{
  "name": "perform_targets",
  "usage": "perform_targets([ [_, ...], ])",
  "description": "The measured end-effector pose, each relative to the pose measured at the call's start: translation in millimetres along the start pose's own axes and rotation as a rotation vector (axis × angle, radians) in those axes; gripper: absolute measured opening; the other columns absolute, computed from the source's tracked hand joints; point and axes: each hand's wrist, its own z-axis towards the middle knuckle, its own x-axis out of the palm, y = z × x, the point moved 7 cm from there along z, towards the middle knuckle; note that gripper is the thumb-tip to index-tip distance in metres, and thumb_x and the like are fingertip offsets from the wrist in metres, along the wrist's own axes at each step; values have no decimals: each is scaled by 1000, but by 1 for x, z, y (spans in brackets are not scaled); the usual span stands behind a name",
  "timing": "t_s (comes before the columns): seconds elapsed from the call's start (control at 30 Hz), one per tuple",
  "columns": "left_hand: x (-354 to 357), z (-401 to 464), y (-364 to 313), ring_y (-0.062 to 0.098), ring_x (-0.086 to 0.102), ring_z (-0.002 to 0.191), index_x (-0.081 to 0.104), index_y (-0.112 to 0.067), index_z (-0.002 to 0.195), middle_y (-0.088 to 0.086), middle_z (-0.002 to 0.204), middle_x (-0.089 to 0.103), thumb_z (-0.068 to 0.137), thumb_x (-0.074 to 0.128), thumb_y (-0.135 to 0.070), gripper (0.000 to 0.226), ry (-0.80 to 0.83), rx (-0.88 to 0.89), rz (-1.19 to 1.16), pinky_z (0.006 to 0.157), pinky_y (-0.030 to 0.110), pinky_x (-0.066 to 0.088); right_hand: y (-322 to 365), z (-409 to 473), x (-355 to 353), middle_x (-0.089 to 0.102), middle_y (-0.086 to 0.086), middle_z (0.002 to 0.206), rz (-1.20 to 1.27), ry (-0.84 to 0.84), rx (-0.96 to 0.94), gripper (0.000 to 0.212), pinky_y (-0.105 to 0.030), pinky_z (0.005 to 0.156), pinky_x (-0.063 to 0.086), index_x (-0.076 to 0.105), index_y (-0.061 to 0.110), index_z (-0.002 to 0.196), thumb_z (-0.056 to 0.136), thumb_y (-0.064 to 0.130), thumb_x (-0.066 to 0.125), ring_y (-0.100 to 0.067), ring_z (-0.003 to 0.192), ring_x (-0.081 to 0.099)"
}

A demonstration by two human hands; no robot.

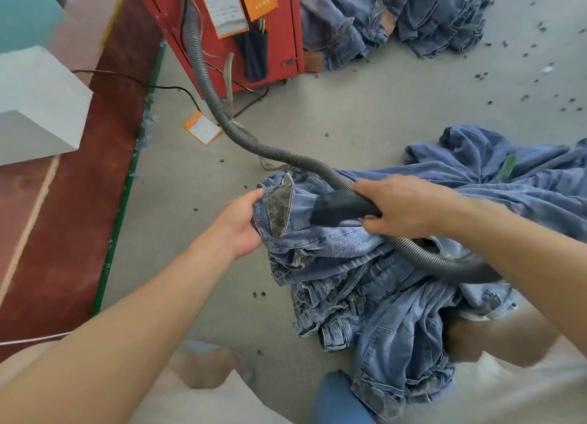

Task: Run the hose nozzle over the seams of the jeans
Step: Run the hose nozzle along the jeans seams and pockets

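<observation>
Nearest the camera, the jeans (374, 283) lie in a crumpled blue heap on the grey floor (365, 105), and everything else is placed from them. The left hand (241, 226) is at the heap's left edge, fingers curled round a bunch of denim and holding up a turned-back hem whose grey-green inner side faces up. Just right of that hem the black nozzle (343, 209) lies on the denim with its mouth pointing toward the hem; whether it touches the seam itself cannot be told. The right hand (403, 206) grips the nozzle's rear end, fingers wrapped over it and thumb underneath. The ribbed grey hose (203, 83) loops under the right forearm, crosses the top of the jeans behind the right hand, and curves away up and to the left. A second spread of denim (508, 166) lies against the heap's far right side. Beyond the jeans to the left, an orange tag (202, 127) lies flat on the floor beside the hose. Farther still, the hose climbs the front of a red cabinet (286, 35) with papers stuck on it. Right of the cabinet, well apart from the jeans, sits another pile (413, 13) of denim. Dark bits of lint dot the floor around.
</observation>
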Motion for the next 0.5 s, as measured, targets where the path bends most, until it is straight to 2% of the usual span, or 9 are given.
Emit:
perform_targets([
  [0.07, -4, 2, -1, 29, 74, 89, 62, -5, 133, 20, 113, 73, 111, 39, -25, 37, -9, 1, 8, 70, 38, 61, -11, 3, -20, 60, 3, 76, 85, -148, 35, 24, -40, 59, 53, 48, 28, 106, 89, 38, 63, -14, 62, 57],
  [0.1, -5, 3, -1, 29, 74, 89, 63, -4, 131, 20, 114, 73, 112, 39, -25, 38, -12, 5, 7, 72, 39, 61, -21, 3, -29, 58, 5, 73, 71, -170, 61, 25, -37, 57, 50, 49, 28, 106, 88, 38, 64, -13, 61, 56],
  [0.17, -6, 4, -1, 29, 76, 88, 66, -3, 125, 20, 110, 75, 112, 39, -26, 37, -23, 16, -5, 75, 42, 61, -39, -1, -31, 55, 6, 73, -47, -54, 108, 22, -34, 57, 43, 51, 29, 102, 87, 38, 65, -12, 64, 54],
  [0.27, -8, 6, 1, 30, 76, 94, 69, -4, 116, 20, 110, 75, 112, 42, -28, 37, -50, 10, -32, 81, 47, 60, -46, -11, -7, 57, 7, 74, -138, 172, 112, 20, -34, 60, 47, 45, 36, 90, 87, 35, 65, -13, 68, 56],
  [0.33, -9, 6, 5, 30, 74, 98, 69, -3, 119, 20, 116, 75, 110, 48, -27, 33, -68, -14, -5, 83, 48, 62, -39, -11, 1, 57, 8, 73, -98, 161, 76, 22, -36, 61, 50, 45, 36, 96, 87, 34, 65, -12, 65, 55],
  [0.4, -8, 5, 6, 28, 74, 92, 69, -2, 121, 19, 112, 75, 109, 50, -22, 30, -59, -22, 25, 80, 45, 64, -31, -6, 1, 58, 9, 75, -88, 136, 48, 24, -37, 63, 52, 47, 35, 103, 86, 34, 65, -11, 65, 55],
  [0.47, -7, 5, 4, 27, 74, 87, 68, -1, 117, 19, 106, 75, 110, 46, -21, 30, -58, -22, 20, 78, 45, 64, -24, -4, 4, 59, 10, 78, -115, 185, 32, 27, -38, 61, 51, 47, 39, 104, 85, 38, 65, -10, 67, 55],
  [0.5, -7, 5, 3, 29, 74, 91, 68, -2, 118, 20, 109, 75, 111, 44, -23, 32, -62, -19, 11, 80, 47, 62, -19, -5, 8, 59, 10, 79, -117, 216, 24, 27, -37, 59, 49, 46, 40, 104, 85, 39, 66, -10, 67, 55],
])
